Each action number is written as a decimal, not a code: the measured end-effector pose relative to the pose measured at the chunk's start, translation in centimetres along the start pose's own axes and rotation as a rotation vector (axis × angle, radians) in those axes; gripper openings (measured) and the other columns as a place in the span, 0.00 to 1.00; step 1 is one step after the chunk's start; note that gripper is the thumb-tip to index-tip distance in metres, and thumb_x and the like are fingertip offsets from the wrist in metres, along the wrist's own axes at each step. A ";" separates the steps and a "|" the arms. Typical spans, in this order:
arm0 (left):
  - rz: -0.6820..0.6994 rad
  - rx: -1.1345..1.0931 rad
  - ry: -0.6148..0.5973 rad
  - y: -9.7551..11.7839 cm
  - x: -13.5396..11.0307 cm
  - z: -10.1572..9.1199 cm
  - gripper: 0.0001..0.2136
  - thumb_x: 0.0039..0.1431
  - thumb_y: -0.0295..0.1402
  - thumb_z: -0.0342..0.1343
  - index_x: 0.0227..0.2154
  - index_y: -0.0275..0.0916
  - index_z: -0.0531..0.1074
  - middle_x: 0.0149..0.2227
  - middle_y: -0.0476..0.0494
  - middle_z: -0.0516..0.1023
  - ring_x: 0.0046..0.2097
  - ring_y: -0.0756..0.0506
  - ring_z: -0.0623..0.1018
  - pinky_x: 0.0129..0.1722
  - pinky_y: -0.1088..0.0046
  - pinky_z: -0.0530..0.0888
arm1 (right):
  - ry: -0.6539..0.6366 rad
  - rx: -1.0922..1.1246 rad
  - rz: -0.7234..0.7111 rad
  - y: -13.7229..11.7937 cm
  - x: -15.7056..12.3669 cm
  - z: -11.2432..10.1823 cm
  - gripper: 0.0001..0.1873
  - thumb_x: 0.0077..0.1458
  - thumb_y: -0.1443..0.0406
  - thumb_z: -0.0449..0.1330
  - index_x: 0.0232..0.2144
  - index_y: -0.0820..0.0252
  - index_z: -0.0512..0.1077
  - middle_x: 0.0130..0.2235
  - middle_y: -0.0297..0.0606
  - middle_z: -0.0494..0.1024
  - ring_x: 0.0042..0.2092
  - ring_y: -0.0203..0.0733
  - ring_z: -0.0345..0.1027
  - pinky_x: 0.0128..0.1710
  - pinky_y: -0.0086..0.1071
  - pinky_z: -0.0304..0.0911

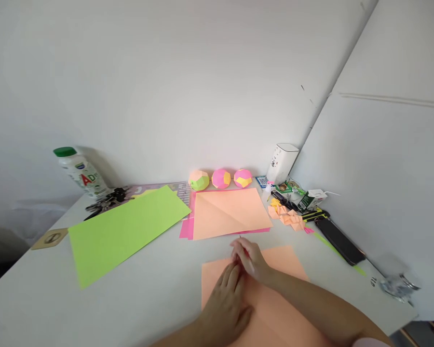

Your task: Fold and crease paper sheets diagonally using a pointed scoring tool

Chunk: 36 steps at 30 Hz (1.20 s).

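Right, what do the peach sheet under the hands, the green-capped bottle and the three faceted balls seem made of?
Peach sheet: probably matte coloured paper, judging by its flat, thin look and straight edges.
Bottle: likely smooth plastic, going by its rounded shape and green cap.
Faceted balls: perhaps matte paper or thin card, since they show flat coloured panels; their insides are hidden.
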<state>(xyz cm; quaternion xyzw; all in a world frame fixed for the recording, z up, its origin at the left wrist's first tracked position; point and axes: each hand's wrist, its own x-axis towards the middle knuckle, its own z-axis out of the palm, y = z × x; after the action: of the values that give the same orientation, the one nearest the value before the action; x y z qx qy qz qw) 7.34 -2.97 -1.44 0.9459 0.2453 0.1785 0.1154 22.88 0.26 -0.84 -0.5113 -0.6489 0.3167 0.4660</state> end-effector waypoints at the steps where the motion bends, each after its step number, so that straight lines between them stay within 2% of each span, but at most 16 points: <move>1: -0.017 -0.007 0.043 0.0 0.0 0.2 0.27 0.56 0.31 0.50 0.58 0.26 0.57 0.57 0.28 0.64 0.61 0.35 0.59 0.58 0.53 0.62 | -0.043 -0.035 -0.045 -0.2 -0.5 -0.5 0.15 0.63 0.58 0.48 0.37 0.59 0.71 0.28 0.36 0.76 0.33 0.39 0.72 0.38 0.37 0.69; 3: -0.033 0.000 0.146 0.0 0.0 0.6 0.22 0.55 0.29 0.49 0.54 0.30 0.63 0.52 0.34 0.69 0.58 0.37 0.64 0.59 0.52 0.62 | -0.142 -0.090 -0.122 -0.6 -1.7 -1.6 0.10 0.59 0.62 0.53 0.39 0.57 0.73 0.35 0.39 0.79 0.47 0.46 0.70 0.51 0.45 0.63; 4: -0.030 0.023 0.205 0.0 0.0 0.8 0.20 0.56 0.29 0.49 0.52 0.33 0.66 0.51 0.37 0.70 0.58 0.37 0.64 0.60 0.51 0.60 | -0.206 -0.146 -0.192 -0.6 -2.2 -2.1 0.12 0.57 0.66 0.55 0.43 0.57 0.72 0.41 0.41 0.79 0.54 0.48 0.65 0.56 0.49 0.58; 6: -0.030 0.112 0.294 0.1 -0.1 1.2 0.18 0.57 0.32 0.50 0.51 0.37 0.69 0.51 0.41 0.71 0.59 0.36 0.63 0.61 0.50 0.55 | -0.343 -0.458 -0.410 -0.6 -3.0 -3.0 0.23 0.54 0.72 0.51 0.54 0.61 0.65 0.52 0.46 0.74 0.63 0.51 0.52 0.59 0.54 0.52; 8: -0.030 0.213 0.305 0.2 -0.3 1.5 0.19 0.58 0.36 0.51 0.52 0.38 0.68 0.55 0.41 0.69 0.61 0.34 0.59 0.61 0.50 0.52 | -0.378 -0.677 -0.526 -0.4 -3.5 -3.5 0.29 0.52 0.75 0.50 0.57 0.66 0.60 0.55 0.49 0.70 0.66 0.53 0.43 0.59 0.57 0.50; 11: -0.035 0.295 0.226 0.2 -0.5 1.5 0.24 0.59 0.41 0.51 0.56 0.36 0.64 0.59 0.40 0.64 0.63 0.33 0.55 0.62 0.51 0.48 | -0.367 -0.793 -0.570 -0.2 -3.5 -3.7 0.28 0.50 0.76 0.50 0.55 0.68 0.62 0.55 0.49 0.70 0.66 0.55 0.38 0.59 0.60 0.48; 15: -0.015 0.299 0.179 -0.1 -0.4 1.4 0.25 0.59 0.42 0.50 0.57 0.35 0.64 0.58 0.38 0.65 0.63 0.34 0.56 0.63 0.52 0.44 | -0.378 -0.832 -0.624 -0.2 -3.3 -3.8 0.27 0.46 0.76 0.50 0.51 0.68 0.65 0.56 0.49 0.70 0.66 0.58 0.41 0.59 0.65 0.41; 20: 0.001 0.249 0.253 -0.5 -0.2 1.9 0.23 0.59 0.41 0.51 0.53 0.32 0.67 0.55 0.34 0.68 0.63 0.32 0.57 0.62 0.53 0.50 | -0.366 -0.827 -0.639 -0.7 -3.3 -4.3 0.24 0.48 0.75 0.49 0.50 0.66 0.66 0.56 0.49 0.69 0.62 0.53 0.53 0.61 0.65 0.34; 23: -0.058 0.192 0.309 -0.6 -0.5 1.9 0.17 0.60 0.36 0.49 0.48 0.31 0.70 0.54 0.33 0.68 0.62 0.34 0.59 0.59 0.58 0.59 | -0.332 -0.772 -0.633 -1.1 -3.2 -4.3 0.19 0.53 0.72 0.50 0.48 0.63 0.67 0.54 0.47 0.72 0.58 0.48 0.62 0.62 0.62 0.35; 27: -0.109 0.156 0.246 -1.0 -1.0 1.3 0.14 0.61 0.27 0.44 0.46 0.33 0.71 0.52 0.35 0.69 0.58 0.37 0.65 0.52 0.64 0.69 | -0.286 -0.706 -0.616 -1.1 -3.1 -4.3 0.14 0.55 0.70 0.52 0.44 0.61 0.69 0.49 0.43 0.77 0.53 0.45 0.66 0.63 0.59 0.36; 29: -0.095 0.165 0.235 -1.2 -1.0 1.0 0.15 0.62 0.26 0.42 0.45 0.32 0.71 0.49 0.36 0.71 0.54 0.38 0.68 0.50 0.65 0.71 | -0.296 -0.695 -0.615 -1.1 -3.1 -4.3 0.13 0.56 0.70 0.53 0.44 0.61 0.69 0.47 0.42 0.78 0.53 0.44 0.67 0.63 0.58 0.37; 32: -0.069 0.166 0.279 -1.4 -0.8 0.5 0.15 0.63 0.24 0.40 0.40 0.32 0.73 0.44 0.37 0.73 0.51 0.39 0.71 0.48 0.64 0.72 | -0.326 -0.689 -0.607 -1.0 -3.0 -4.4 0.12 0.57 0.69 0.54 0.44 0.62 0.70 0.45 0.44 0.79 0.53 0.45 0.66 0.62 0.57 0.43; 36: -0.001 0.204 0.251 -1.3 -0.5 -0.3 0.13 0.61 0.21 0.42 0.39 0.32 0.73 0.42 0.38 0.74 0.49 0.40 0.72 0.47 0.63 0.72 | -0.359 -0.681 -0.567 -1.2 -2.7 -4.6 0.13 0.56 0.68 0.54 0.44 0.64 0.71 0.44 0.45 0.79 0.54 0.47 0.66 0.60 0.54 0.52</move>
<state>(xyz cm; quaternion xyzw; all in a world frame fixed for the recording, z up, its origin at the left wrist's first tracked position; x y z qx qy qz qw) 6.27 -2.06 -1.75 0.9229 0.2752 0.2691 -0.0128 26.85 -2.97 1.09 -0.3751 -0.8999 0.0298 0.2205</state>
